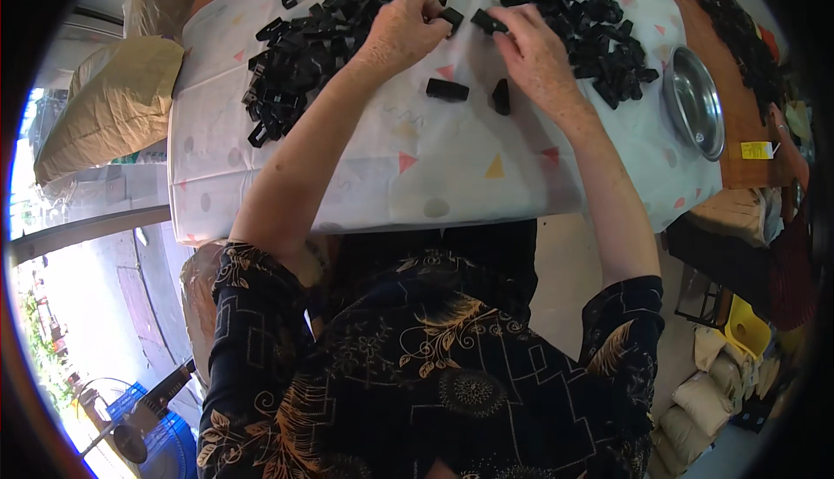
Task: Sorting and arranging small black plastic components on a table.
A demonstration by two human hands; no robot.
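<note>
Dressed in a black short-sleeved patterned fabric top [417, 366], printed with golden-brown leaves, flower heads and thin pale geometric lines. Sleeves ending above the elbows, forearms bare. Left hand [401, 29] and right hand [534, 49] ungloved, without rings visible.

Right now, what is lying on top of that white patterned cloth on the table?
On the cloth lie two heaps of small black plastic parts, two loose ones and a metal bowl. The left hand and right hand hide whatever lies beneath them.

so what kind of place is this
Probably a small home or piecework workshop: a cloth-covered table heaped with small black plastic parts, a metal bowl beside them, and stuffed sacks stacked nearby.
</note>
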